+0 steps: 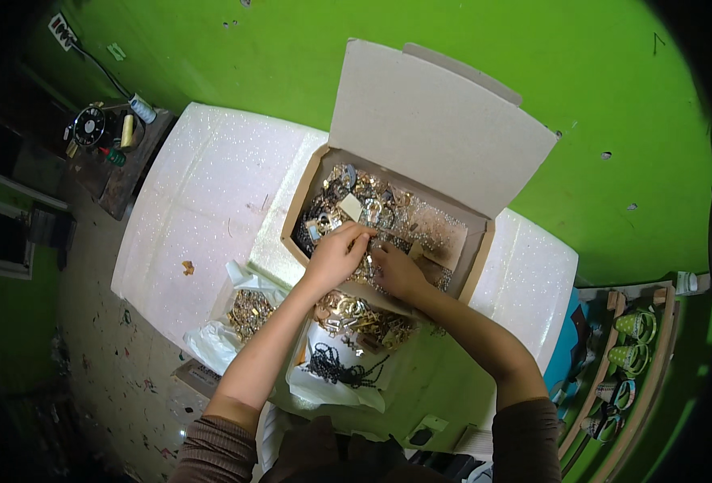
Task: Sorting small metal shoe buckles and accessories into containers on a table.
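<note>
Cardboard box (482, 256) open on the glittery white table (219, 185), metal jewelry pieces (380, 208) inside. Left hand (336, 258) and right hand (398, 270) close together over them; left fingers narrow, right curled, can't tell what's held.

Curls the fingers of the right hand (398, 274) out of clear view among jumbled trinkets (372, 211) in a cardboard box (436, 125). Leaves anything at the fingertips of the left hand (337, 256) too small to tell. Hides part of a white plastic bag (208, 344) behind the left forearm (271, 334). Runs both brown sleeves (217, 452) off the lower edge. Loses a wooden rack (648, 386), at right, past that same edge.
</note>
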Demonstrator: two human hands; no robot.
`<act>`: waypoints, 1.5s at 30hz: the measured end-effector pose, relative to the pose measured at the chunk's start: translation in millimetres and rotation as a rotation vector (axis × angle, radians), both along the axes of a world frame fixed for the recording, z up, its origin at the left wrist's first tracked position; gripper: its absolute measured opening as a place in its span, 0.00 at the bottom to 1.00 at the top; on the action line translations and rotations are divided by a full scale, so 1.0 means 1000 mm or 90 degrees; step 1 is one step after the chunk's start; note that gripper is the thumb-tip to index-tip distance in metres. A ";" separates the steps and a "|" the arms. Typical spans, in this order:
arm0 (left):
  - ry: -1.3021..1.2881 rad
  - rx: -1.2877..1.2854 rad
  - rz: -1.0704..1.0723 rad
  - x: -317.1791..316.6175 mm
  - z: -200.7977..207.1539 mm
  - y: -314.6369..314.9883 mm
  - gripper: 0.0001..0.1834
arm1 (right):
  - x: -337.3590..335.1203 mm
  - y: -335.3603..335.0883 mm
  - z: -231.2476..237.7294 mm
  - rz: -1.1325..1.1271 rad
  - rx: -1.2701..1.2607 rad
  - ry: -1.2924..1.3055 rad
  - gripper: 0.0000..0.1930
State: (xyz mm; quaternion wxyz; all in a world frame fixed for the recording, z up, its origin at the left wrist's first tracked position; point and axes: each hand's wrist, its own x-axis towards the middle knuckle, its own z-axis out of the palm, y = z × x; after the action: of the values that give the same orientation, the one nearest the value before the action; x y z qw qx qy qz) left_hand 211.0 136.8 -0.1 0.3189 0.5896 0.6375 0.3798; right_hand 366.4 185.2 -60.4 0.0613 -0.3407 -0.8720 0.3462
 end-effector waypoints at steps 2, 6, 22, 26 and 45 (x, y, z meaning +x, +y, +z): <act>-0.009 -0.014 0.013 0.001 -0.001 -0.003 0.12 | 0.004 0.007 0.003 -0.010 -0.066 0.016 0.13; -0.078 -0.041 0.043 -0.003 -0.003 0.003 0.12 | 0.009 0.031 0.026 -0.177 -0.605 0.188 0.08; -1.229 -0.302 0.048 0.022 -0.032 0.017 0.17 | -0.019 0.037 0.117 0.011 -0.202 0.051 0.10; -1.166 -0.316 0.241 0.030 -0.019 0.021 0.14 | -0.021 0.038 0.127 -0.004 -0.188 0.003 0.11; -1.265 -0.222 0.319 0.006 -0.013 0.017 0.18 | 0.017 0.008 0.017 0.226 0.152 -0.154 0.27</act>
State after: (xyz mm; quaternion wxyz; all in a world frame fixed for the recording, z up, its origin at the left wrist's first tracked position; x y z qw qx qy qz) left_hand 217.1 154.1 -13.2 0.6934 -0.1928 0.2376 0.6523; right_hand 383.2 192.8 -43.7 -0.0656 -0.2118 -0.9538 0.2027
